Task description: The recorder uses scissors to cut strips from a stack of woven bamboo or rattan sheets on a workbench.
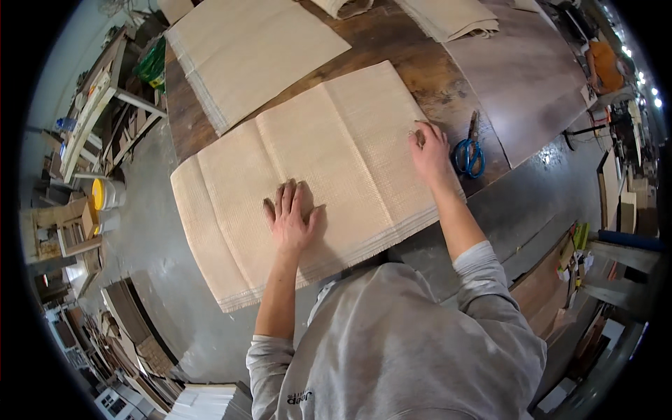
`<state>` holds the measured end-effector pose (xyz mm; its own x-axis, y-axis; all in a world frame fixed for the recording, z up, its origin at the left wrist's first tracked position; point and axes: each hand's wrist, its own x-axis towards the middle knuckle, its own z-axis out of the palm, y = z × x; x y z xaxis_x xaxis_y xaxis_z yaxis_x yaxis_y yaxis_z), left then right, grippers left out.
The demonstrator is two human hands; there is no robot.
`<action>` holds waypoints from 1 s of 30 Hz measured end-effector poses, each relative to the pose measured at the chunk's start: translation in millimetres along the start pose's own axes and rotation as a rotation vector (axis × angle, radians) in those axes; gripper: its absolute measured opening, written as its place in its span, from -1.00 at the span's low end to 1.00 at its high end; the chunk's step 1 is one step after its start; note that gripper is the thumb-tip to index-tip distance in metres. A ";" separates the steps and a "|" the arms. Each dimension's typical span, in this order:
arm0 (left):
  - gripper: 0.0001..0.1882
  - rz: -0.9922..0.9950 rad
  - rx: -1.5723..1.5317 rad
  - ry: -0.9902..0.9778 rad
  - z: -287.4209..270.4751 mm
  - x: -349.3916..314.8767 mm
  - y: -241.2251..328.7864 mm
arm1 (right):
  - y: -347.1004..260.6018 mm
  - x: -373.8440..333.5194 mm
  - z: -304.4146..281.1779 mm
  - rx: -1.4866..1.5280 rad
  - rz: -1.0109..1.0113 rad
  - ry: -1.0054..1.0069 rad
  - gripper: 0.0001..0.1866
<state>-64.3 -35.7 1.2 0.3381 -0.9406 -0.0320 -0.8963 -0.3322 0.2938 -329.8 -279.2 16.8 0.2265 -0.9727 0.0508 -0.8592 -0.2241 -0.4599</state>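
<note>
A wide piece of beige woven cloth (315, 147), creased in straight lines and frayed along its near edge, lies across the near part of a dark wooden table (434, 80). It hangs past the table's front edge at the left. My left hand (290, 220) rests flat on its near middle with the fingers spread. At the cloth's right edge, my right hand (432, 155) has its fingers curled in against the thumb, seemingly pinching that edge; the fingertips are partly hidden. Just right of this hand lie scissors (470, 150) with blue handles.
Another beige woven piece (255, 52) lies at the far left, and a folded one (451, 17) at the far right. A smooth brown board (521, 77) covers the table's right side. On the floor at the left stand a yellow-lidded bucket (105, 194) and a wooden rack (91, 119).
</note>
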 end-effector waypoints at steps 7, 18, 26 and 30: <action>-0.27 -0.010 0.014 -0.011 -4.3 1.6 8.3 | 49.6 40.9 -3.7 0.145 0.314 0.038 -0.61; -0.25 -0.001 0.042 -0.032 -8.1 1.4 12.2 | 65.1 55.0 2.4 0.328 0.345 -0.023 -0.61; -0.25 -0.020 0.044 -0.030 -5.5 0.9 10.1 | 67.5 68.4 3.2 0.395 0.430 -0.116 -0.68; -0.26 -0.035 0.034 -0.032 -9.3 -0.2 11.6 | 53.9 63.1 -11.3 0.323 0.471 -0.110 -0.67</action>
<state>-72.0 -38.6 13.5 0.3601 -0.9301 -0.0727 -0.8935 -0.3663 0.2597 -366.9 -353.3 5.2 -0.0847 -0.9472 -0.3091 -0.6997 0.2774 -0.6584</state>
